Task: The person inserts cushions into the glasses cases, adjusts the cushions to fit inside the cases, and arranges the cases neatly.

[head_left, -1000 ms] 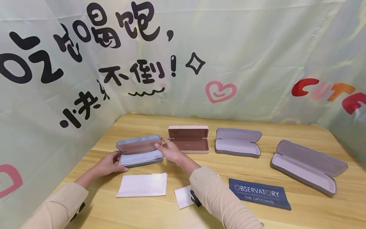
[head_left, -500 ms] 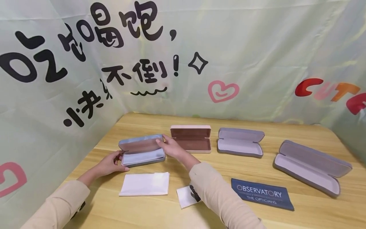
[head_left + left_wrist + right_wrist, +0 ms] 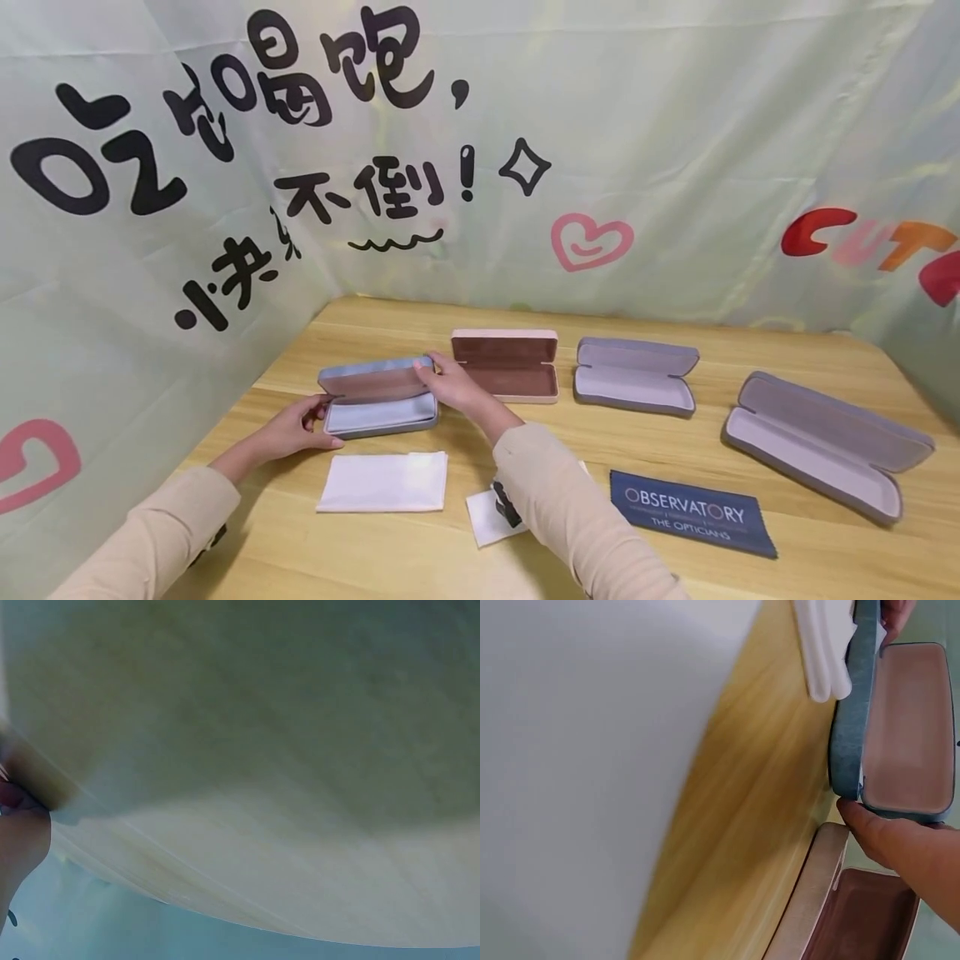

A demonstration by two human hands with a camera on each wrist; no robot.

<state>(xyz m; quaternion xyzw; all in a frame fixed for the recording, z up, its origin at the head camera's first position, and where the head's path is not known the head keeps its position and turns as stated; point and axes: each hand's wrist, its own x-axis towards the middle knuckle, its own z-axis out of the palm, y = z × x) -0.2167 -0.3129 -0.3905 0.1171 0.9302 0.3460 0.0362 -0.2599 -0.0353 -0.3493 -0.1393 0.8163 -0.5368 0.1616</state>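
A blue glasses case stands open on the table with a folded pale blue cloth lying in its base. My left hand grips the left end of the case, thumb along the front. The lid's right end is held by my right hand, thumb on its inner side and fingers behind. In the right wrist view, the same hand touches the end of the case, whose lining is pinkish. Only a bit of the left hand shows in the left wrist view.
Behind stand an open pink case and a purple-grey case; another long grey case is at right. In front lie a white cloth, a second white cloth partly under the right sleeve, and a navy cloth.
The head view has turned slightly left, so everything appears further right. Both hands keep their places on the blue case, which stays open.
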